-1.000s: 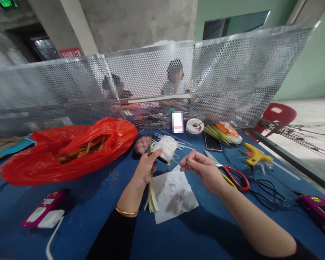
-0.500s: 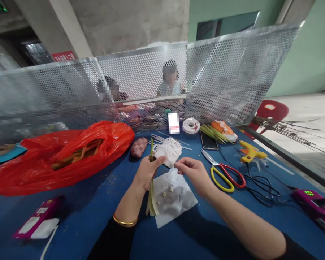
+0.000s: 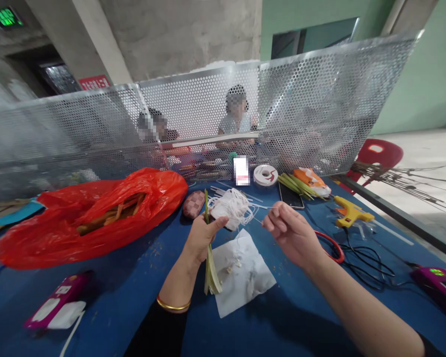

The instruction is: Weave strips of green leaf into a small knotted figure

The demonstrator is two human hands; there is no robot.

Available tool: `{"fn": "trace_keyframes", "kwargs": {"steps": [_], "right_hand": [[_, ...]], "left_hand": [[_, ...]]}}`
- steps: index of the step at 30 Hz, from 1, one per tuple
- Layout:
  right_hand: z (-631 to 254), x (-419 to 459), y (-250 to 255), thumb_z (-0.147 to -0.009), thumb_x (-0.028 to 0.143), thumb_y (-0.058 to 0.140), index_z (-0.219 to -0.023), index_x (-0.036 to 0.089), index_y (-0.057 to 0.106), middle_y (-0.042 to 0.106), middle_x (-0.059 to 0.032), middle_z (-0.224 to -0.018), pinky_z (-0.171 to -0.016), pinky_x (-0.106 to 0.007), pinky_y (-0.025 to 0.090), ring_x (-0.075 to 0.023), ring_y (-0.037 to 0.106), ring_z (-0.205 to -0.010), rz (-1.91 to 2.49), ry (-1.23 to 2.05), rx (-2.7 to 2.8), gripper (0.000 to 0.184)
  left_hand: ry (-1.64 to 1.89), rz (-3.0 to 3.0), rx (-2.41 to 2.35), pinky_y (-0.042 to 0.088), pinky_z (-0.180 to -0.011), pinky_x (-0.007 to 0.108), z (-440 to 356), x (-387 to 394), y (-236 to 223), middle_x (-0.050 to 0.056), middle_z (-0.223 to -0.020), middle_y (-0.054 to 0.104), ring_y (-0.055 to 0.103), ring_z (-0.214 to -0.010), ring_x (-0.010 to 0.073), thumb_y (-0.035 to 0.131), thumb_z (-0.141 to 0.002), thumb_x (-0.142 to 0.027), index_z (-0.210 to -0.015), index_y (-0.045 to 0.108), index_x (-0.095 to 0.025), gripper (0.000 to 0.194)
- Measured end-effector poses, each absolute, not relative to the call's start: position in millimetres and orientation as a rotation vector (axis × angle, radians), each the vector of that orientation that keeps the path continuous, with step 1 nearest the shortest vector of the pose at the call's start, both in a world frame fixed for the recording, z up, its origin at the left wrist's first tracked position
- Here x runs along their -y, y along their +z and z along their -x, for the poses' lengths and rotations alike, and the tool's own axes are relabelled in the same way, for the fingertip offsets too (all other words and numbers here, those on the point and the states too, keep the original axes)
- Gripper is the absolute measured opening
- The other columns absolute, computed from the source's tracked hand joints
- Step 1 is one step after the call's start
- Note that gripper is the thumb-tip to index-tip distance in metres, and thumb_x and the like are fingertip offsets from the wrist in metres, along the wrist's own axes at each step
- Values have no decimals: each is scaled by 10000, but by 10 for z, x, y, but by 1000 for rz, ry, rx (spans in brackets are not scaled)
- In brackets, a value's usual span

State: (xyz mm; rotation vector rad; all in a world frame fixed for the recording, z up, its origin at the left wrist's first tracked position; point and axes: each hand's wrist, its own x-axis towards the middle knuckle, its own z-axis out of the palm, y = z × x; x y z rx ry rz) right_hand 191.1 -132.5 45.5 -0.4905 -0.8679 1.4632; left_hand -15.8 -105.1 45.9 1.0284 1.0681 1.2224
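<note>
My left hand (image 3: 201, 238) is closed around a bundle of green leaf strips (image 3: 211, 277), whose pale cut ends hang below the fist. Its thumb lies by a loose tangle of white string (image 3: 236, 206). Over to the right, my right hand (image 3: 292, 230) pinches a thin strand that runs back to this tangle. Beneath both hands is a white sheet (image 3: 243, 282) with small pale scraps on it. Behind my right hand the scissors are mostly hidden; a red handle loop (image 3: 337, 248) shows.
A red plastic bag (image 3: 163, 186) fills the left. Around the tangle are a checked pouch (image 3: 193, 205), a ribbon roll (image 3: 265, 176) and more leaf strips (image 3: 295, 186). At right lie a yellow glue gun (image 3: 353, 210) and cables. A perforated metal screen (image 3: 200, 99) stands behind; people sit beyond.
My right hand has moved right and slightly up, away from the tangle, drawing a strand out with it. It now covers most of the scissors. My left hand keeps its hold.
</note>
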Motion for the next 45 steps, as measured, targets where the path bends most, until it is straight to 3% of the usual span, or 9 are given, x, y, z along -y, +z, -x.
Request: {"fn": "trace_keyframes", "kwargs": {"steps": [5,10,15,19,22,25,29,36,45], "right_hand": [[-2050,1287,507,-807,411,659,-758,254,687,357,49,-532,-941,-397,476,-151,488,-568,547,1383,854,166],[-2126,1220,483,-807,486,603,-1007,258,699,614,-28,-759,-891,-434,497,-215,621,-769,683,1296,910,318],[-2082,1235,395,-763,425,718,-954,236,684,658,-77,-973,-881,-440,462,-271,603,-954,1121,457,1168,271],[-1887,1374,369,-715,387,790,-906,269,709,658,-75,-940,-818,-418,462,-274,601,-923,965,105,1688,238],[-1782,1423,368,-827,317,688,-857,278,708,687,-56,-900,-810,-422,444,-254,616,-883,948,171,1769,52],[-1813,1390,397,-877,292,615,-806,257,683,691,-33,-809,-763,-382,458,-220,620,-800,964,485,1517,105],[-1946,1302,462,-781,354,701,-726,221,667,638,-13,-641,-653,-321,449,-183,568,-659,991,802,1113,148],[-2054,1215,453,-690,422,774,-716,203,672,613,0,-613,-619,-297,445,-157,543,-600,933,1064,923,243],[-2069,1200,361,-785,363,703,-1109,245,665,649,-80,-1173,-998,-448,415,-273,563,-1135,1057,527,1340,347]], "left_hand": [[1263,-1072,-1085,421,-512,202,115,1095,526,37,-717,689,601,-608,135,893,-471,-354,-913,696,-129,533],[1252,-1123,-1095,490,-627,231,117,1097,517,68,-874,734,659,-769,182,878,-513,-330,-945,714,-138,500],[1259,-1140,-1063,503,-744,252,156,1063,451,68,-944,739,665,-830,182,867,-562,-335,-979,719,-132,487],[1240,-1185,-1000,491,-864,297,116,1089,431,92,-1019,736,666,-935,222,861,-586,-302,-1040,709,-118,513],[1210,-1234,-983,490,-886,313,86,1118,443,103,-1077,726,660,-980,244,858,-592,-292,-1059,705,-120,520],[1192,-1267,-1006,484,-910,316,91,1125,453,117,-1115,716,650,-1028,255,857,-593,-286,-1069,704,-122,526],[1154,-1294,-990,473,-945,334,107,1120,446,131,-1174,690,630,-1092,272,855,-590,-282,-1100,692,-128,557],[1157,-1370,-1009,481,-916,322,88,1137,438,122,-1178,677,623,-1086,265,855,-582,-282,-1175,624,-147,650],[1214,-1621,-1238,475,-799,259,84,1198,474,46,-985,705,637,-889,204,866,-548,-307,-1104,637,-188,613]]}}
